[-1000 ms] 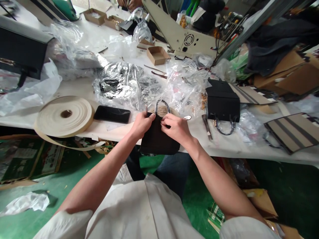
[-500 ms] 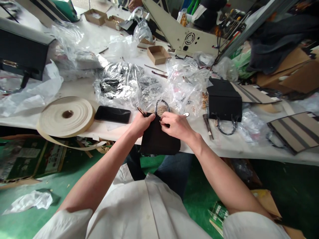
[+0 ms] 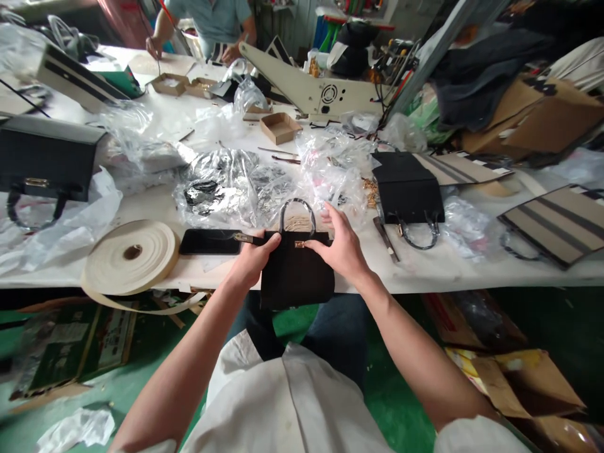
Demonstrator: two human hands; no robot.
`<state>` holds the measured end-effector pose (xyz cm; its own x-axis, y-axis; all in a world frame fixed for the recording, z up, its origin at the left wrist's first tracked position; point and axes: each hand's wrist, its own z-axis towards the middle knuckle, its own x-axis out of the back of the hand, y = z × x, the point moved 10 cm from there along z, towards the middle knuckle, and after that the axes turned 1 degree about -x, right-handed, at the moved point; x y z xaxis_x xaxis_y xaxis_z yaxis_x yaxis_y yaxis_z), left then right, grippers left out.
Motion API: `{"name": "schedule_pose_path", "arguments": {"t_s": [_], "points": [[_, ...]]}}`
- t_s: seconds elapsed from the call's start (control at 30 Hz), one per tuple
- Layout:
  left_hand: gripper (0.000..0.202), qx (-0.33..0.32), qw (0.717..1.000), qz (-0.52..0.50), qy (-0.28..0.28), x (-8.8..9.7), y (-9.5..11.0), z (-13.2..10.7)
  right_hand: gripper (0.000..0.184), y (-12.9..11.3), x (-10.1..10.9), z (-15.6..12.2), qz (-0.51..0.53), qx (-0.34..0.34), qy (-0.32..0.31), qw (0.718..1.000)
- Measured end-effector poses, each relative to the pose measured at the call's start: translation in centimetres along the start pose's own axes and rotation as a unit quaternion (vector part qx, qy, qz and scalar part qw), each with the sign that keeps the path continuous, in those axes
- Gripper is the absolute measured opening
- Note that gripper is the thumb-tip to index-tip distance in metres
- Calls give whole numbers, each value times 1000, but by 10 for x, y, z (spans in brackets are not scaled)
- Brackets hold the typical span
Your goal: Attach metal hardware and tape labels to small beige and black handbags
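Observation:
A small black handbag sits upright at the table's front edge, its looped handle standing up and a gold clasp at its upper front. My left hand is closed on the bag's upper left corner, thumb on the front. From that hand a dark, narrow piece with a metallic end sticks out to the left; whether it is a tool or part of the bag I cannot tell. At the bag's upper right, my right hand has its fingers raised and apart. Its thumb tip touches the bag beside the clasp.
A tape roll and a phone lie left. Behind the bag are plastic bags. Another black handbag and a dark hand tool lie right. Beyond a beige machine, a person works across the table.
My right hand has let go of its pinch at the bag's top and spread its fingers, uncovering the gold clasp. The camera has tilted up, bringing the person opposite into view.

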<state>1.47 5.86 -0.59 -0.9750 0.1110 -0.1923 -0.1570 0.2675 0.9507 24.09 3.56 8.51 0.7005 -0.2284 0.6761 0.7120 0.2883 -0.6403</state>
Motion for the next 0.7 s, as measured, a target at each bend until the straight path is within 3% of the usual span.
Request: {"name": "schedule_pose_path", "arguments": {"t_s": [0.07, 0.13, 0.27, 0.47, 0.6, 0.7], "points": [[43, -1, 1000, -12, -15, 0, 2, -4, 73, 3, -2, 5, -36, -23, -41, 998], [43, 2, 999, -33, -23, -2, 4, -7, 54, 6, -13, 10, -40, -44, -127, 990], [46, -16, 1000, 0, -6, -2, 13, -13, 43, 19, -26, 17, 71, -136, -218, 964], [65, -84, 984, 140, 76, 4, 27, -16, 40, 16, -40, 26, 186, -158, -231, 942], [54, -52, 989, 92, 106, 4, 21, -15, 35, 19, -48, 27, 204, -201, -256, 923], [57, -15, 993, 59, 102, 4, 15, -15, 36, 13, -51, 29, 232, -198, -282, 909]]}}
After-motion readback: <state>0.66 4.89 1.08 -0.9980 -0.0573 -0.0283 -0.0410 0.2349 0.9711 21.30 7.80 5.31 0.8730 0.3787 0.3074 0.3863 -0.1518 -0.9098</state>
